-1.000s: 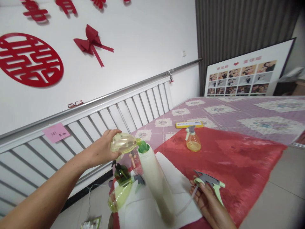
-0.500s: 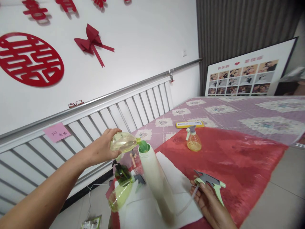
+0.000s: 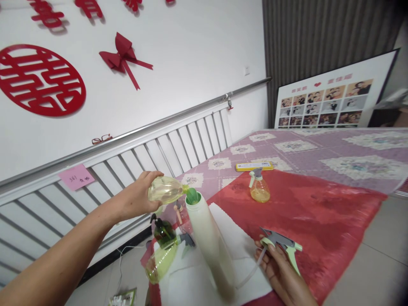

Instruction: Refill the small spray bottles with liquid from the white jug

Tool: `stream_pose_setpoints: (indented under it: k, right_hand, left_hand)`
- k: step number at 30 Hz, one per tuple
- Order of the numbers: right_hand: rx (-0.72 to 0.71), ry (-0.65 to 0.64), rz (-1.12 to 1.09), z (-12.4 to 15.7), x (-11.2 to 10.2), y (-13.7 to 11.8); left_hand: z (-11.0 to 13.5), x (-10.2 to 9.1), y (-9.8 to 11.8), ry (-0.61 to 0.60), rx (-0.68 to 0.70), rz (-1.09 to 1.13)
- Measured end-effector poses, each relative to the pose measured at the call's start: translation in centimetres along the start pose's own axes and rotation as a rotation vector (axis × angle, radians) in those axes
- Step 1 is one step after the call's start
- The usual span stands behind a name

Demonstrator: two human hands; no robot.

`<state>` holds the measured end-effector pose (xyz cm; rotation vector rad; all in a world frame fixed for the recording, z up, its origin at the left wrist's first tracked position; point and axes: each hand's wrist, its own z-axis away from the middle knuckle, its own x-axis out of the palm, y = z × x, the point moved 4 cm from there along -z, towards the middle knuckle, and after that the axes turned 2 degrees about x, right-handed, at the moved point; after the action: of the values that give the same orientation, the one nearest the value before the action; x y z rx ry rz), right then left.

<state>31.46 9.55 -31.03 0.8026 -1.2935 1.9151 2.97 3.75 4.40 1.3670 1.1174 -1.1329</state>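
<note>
My left hand point(image 3: 144, 193) is wrapped round a clear yellowish bottle point(image 3: 167, 190), tipped on its side. The bottle's neck meets a green funnel point(image 3: 192, 196) in the mouth of a tall pale green container point(image 3: 208, 238). In my right hand point(image 3: 277, 263) is a grey and light green spray nozzle point(image 3: 279, 241), its clear dip tube point(image 3: 253, 272) hanging down to the left. Left of the container stand a dark green pump bottle point(image 3: 164, 231) and a yellow-green spray bottle point(image 3: 162, 260). A pinkish spray bottle point(image 3: 179, 212) is partly hidden behind the container.
A small spray bottle with amber liquid point(image 3: 260, 191) stands on the red sheet point(image 3: 306, 212). Behind it lies a yellow flat box point(image 3: 254, 166). White cloth point(image 3: 226, 225) lies under the container. A white radiator point(image 3: 178, 148) runs along the wall at left.
Almost nothing differs. Both hands keep their places, the bottle still tipped at the funnel and the spray nozzle still held at right.
</note>
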Motion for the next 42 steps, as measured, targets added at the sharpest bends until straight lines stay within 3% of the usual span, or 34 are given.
stream_pose_setpoints:
  k: [16, 31, 42]
  right_hand:
    - [0.014, -0.001, -0.012, 0.1, 0.0, 0.1]
    - [0.008, -0.033, -0.002, -0.1, 0.0, 0.2]
    - [0.015, -0.01, 0.006, 0.0, 0.1, 0.5]
  left_hand:
    - [-0.2, -0.4, 0.7, -0.06, -0.036, -0.008]
    - [-1.3, -1.0, 0.9, -0.054, 0.059, -0.204]
    - [-2.4, -2.7, 4.5, -0.114, 0.169, -0.437]
